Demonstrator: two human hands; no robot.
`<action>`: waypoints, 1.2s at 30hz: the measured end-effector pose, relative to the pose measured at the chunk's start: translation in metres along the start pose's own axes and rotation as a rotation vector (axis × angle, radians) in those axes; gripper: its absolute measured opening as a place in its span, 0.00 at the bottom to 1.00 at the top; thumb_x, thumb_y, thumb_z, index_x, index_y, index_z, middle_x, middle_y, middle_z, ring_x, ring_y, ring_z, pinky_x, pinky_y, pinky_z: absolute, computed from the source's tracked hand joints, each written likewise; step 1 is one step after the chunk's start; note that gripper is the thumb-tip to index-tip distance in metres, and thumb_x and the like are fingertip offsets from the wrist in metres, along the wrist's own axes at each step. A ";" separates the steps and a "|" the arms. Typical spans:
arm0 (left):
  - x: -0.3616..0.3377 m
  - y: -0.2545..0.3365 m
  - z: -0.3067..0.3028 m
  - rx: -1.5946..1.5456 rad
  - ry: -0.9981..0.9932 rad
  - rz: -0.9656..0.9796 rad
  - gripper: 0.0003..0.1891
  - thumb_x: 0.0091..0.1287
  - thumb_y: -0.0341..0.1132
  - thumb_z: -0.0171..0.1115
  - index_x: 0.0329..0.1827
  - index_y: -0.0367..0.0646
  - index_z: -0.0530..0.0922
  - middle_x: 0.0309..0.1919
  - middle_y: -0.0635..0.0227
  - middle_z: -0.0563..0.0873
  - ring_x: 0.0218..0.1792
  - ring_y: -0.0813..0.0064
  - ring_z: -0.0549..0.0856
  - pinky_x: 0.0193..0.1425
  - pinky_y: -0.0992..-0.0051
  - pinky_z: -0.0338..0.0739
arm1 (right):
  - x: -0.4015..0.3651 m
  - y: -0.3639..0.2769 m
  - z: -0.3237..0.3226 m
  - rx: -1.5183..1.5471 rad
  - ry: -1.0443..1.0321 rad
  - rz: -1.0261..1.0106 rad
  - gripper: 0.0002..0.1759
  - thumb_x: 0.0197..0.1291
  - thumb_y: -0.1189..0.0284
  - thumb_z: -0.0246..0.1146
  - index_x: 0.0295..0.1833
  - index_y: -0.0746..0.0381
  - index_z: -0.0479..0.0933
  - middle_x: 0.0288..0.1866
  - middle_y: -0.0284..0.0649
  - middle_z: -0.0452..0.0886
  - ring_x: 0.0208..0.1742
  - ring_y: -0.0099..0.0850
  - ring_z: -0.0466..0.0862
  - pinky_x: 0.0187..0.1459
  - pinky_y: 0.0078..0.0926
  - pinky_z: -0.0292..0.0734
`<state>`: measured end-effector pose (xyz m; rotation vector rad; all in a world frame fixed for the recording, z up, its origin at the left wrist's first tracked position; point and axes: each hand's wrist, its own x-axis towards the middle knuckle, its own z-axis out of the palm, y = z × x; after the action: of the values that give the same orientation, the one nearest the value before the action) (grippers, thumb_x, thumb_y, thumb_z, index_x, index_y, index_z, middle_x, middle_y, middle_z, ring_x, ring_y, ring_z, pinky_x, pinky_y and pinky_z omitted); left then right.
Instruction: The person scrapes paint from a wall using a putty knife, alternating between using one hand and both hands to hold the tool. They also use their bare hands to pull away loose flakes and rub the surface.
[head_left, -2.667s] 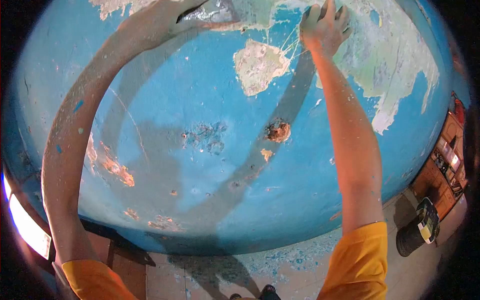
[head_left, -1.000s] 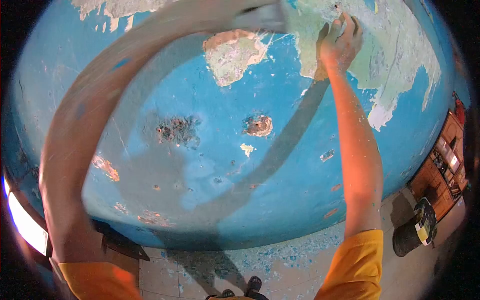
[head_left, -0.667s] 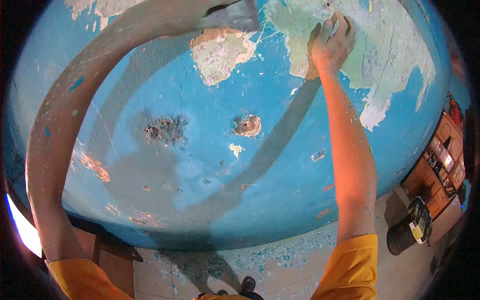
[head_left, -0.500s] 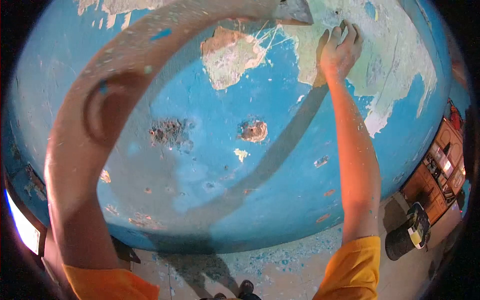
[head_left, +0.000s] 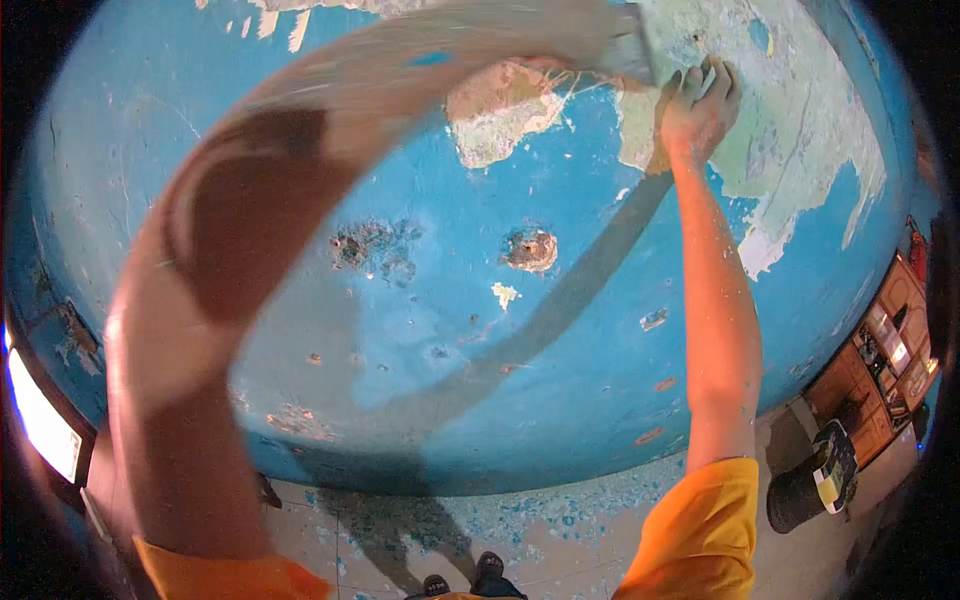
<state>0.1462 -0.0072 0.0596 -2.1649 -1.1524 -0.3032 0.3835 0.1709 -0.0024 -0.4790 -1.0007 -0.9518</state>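
Observation:
My left hand, blurred at the top of the view, is closed on a scraper; its fingers are hard to make out. The scraper's flat grey metal blade is at the wall, beside a pale patch of bared plaster. To its right, my right hand rests on the wall with fingers apart, holding nothing. Blue paint covers much of the wall, and ragged pale green and whitish patches show where it has come off.
Paint flakes litter the tiled floor below the wall. A dark bucket-like container stands at lower right, near a wooden cabinet. A bright screen-like panel is at far left. My feet show at the bottom.
My left hand and the scraper have moved right and slightly down, closer to my right hand. The camera view has shifted a little; the right hand stays on the wall.

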 end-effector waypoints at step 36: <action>-0.031 0.004 0.090 -0.184 0.430 -0.214 0.35 0.70 0.50 0.57 0.77 0.57 0.54 0.45 0.45 0.84 0.43 0.48 0.86 0.49 0.59 0.80 | -0.002 -0.006 -0.011 0.078 -0.085 0.006 0.30 0.66 0.55 0.55 0.63 0.67 0.66 0.61 0.58 0.71 0.63 0.56 0.68 0.64 0.52 0.59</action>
<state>0.1224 0.0287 -0.0250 -1.9903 -1.1358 -0.9518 0.3836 0.1609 -0.0096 -0.4598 -1.1086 -0.8900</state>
